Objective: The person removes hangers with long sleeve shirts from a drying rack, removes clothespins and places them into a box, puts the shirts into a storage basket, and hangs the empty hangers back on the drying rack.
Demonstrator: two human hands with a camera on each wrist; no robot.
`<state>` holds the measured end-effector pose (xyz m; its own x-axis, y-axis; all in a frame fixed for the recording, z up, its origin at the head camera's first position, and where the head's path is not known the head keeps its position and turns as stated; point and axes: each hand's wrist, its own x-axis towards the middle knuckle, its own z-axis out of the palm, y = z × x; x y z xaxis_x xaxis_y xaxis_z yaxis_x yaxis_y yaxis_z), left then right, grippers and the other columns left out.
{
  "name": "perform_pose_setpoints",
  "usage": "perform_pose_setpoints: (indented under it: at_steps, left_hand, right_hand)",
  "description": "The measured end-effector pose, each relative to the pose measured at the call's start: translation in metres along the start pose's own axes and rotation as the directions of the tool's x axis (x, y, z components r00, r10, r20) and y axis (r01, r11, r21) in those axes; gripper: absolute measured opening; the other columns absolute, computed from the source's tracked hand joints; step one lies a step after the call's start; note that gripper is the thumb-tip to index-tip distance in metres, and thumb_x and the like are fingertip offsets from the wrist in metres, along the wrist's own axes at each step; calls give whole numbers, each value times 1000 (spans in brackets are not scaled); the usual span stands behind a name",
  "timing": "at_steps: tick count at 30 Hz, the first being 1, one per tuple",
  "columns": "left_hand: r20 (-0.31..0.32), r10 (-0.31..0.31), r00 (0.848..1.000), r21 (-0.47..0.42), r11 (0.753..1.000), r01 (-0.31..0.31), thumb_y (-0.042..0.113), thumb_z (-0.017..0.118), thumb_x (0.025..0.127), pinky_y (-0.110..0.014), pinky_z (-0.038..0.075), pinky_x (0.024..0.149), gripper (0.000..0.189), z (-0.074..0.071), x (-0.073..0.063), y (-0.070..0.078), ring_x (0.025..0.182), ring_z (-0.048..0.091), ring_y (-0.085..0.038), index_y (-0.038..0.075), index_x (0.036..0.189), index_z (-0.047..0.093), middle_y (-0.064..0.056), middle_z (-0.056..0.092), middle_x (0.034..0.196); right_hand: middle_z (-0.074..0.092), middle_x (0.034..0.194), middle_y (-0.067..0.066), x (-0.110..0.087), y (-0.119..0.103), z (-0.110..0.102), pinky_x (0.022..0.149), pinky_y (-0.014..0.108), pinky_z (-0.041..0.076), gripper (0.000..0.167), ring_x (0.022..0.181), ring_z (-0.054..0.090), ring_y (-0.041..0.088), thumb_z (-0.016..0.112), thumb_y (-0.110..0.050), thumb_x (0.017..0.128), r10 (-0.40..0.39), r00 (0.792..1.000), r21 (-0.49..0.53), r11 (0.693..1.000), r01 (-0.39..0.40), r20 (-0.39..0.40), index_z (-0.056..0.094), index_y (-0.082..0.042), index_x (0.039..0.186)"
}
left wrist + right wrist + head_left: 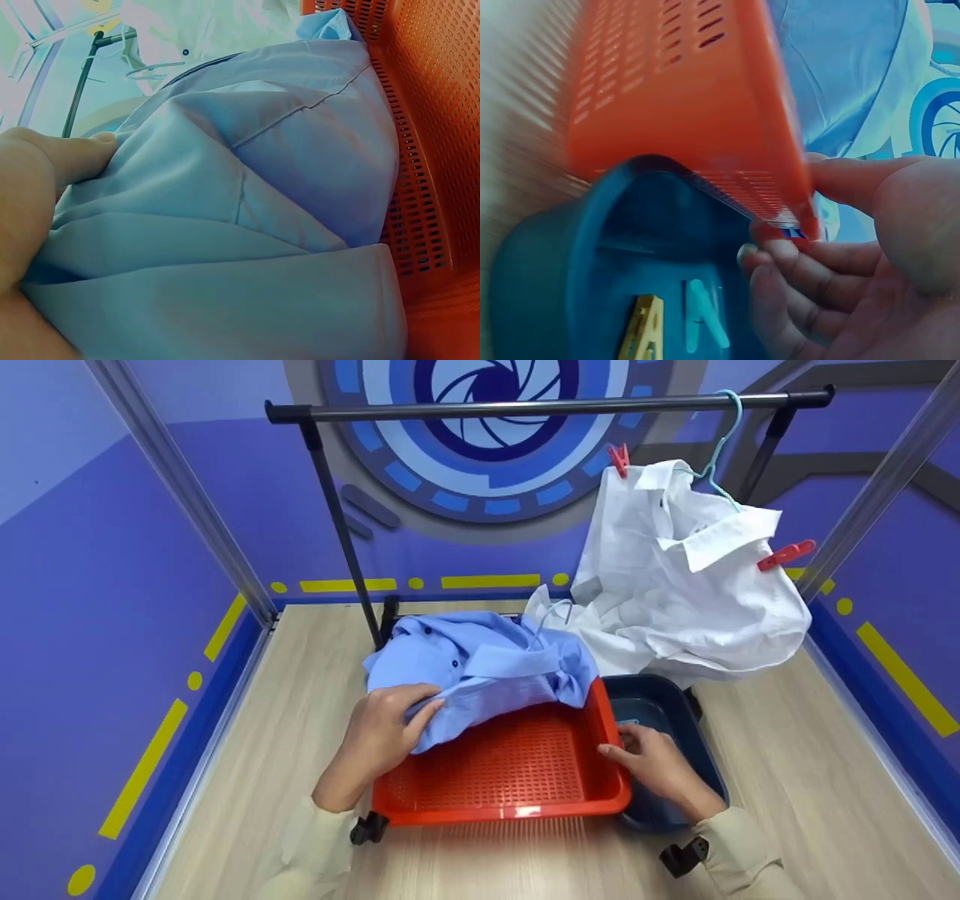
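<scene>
Left hand [384, 729] pinching the blue shirt [499, 679] at its eight o'clock edge, the shirt bunched over the twelve o'clock end of the red basket [502, 814]! Right hand [654, 759] pinches the basket's three o'clock rim, beside the dark tub [664, 699]. Danger? A one-sided tug might slide the shirt overboard; tilting the basket could knock the tub.

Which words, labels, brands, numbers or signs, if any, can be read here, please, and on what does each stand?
There are none to read.
The red basket, light-blue shirt, white shirt and dark-blue tub show no legible lettering; the back wall bears only graphic shapes, such as yellow dashes.
</scene>
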<state>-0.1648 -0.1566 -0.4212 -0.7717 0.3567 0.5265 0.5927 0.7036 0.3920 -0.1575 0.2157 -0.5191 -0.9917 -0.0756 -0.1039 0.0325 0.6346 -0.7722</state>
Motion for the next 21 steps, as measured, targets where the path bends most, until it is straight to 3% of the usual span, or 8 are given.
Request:
perform_pose_setpoints:
  at_steps: [5,9,14,17,21]
  left_hand:
    - [-16,29,999,6,1000,-29,18,70,88,-32,57,72,12,-1,-1,1,78,69,-14,10,97,74,0,74,88]
    - [-24,70,997,5,998,-70,16,71,87,-31,57,71,10,-2,-2,3,75,68,-13,10,96,74,-1,74,86]
    - [-40,148,988,15,989,-148,14,72,86,-29,57,70,10,-2,-2,7,74,69,-12,11,95,75,0,75,87]
    - [-36,180,983,14,984,-179,15,73,86,-29,57,71,11,-3,-2,9,77,70,-12,10,96,75,0,75,89]
    - [-17,205,979,-11,979,-205,15,73,86,-28,58,73,14,-3,-3,12,80,71,-12,10,98,75,-2,76,91]
  right_hand:
    - [65,112,18,1,-7,-8,77,37,58,46,97,66,28,69,-27,89,-42,998,-63,997,39,-45,58,2,124]
    - [57,127,19,2,-18,-15,90,49,52,47,112,59,35,66,-28,92,-106,989,-121,988,93,-107,55,-1,129]
    - [52,134,17,4,-40,-24,87,49,53,54,112,59,34,63,-34,93,-177,966,-88,983,163,-186,49,-5,136]
    - [53,133,14,4,-54,-28,86,46,54,55,109,60,30,65,-36,92,-240,934,-80,971,226,-266,48,-9,138]
    - [53,138,8,4,-71,-32,95,23,47,58,120,53,22,71,-31,88,-355,867,-109,935,338,-351,49,-12,139]
